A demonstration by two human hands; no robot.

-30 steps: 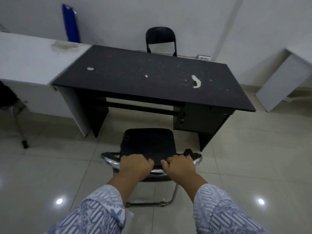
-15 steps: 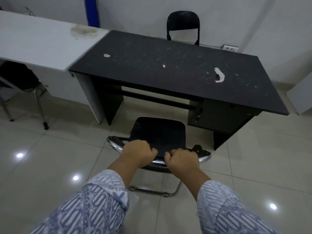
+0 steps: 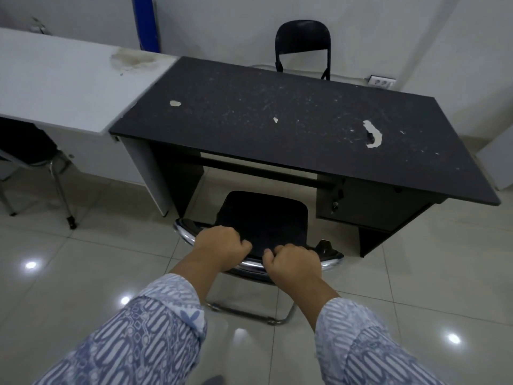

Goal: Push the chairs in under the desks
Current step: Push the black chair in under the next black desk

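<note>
A black chair (image 3: 263,218) with a chrome frame faces the knee gap of a black desk (image 3: 277,126). The seat's front edge lies just short of the desk's near edge. My left hand (image 3: 220,244) and my right hand (image 3: 294,262) are both closed over the top of the chair's backrest, side by side. The backrest itself is mostly hidden under my hands. The chair's chrome foot loop (image 3: 249,312) rests on the tiled floor below my forearms.
A white desk (image 3: 63,79) joins the black one on the left, with another chrome-legged chair (image 3: 33,159) partly under it. A second black chair (image 3: 302,45) stands behind the black desk against the wall. A drawer unit (image 3: 369,204) fills the desk's right underside.
The chair has slid forward toward the desk with both hands still on its backrest, and the desk now looks closer and larger.
</note>
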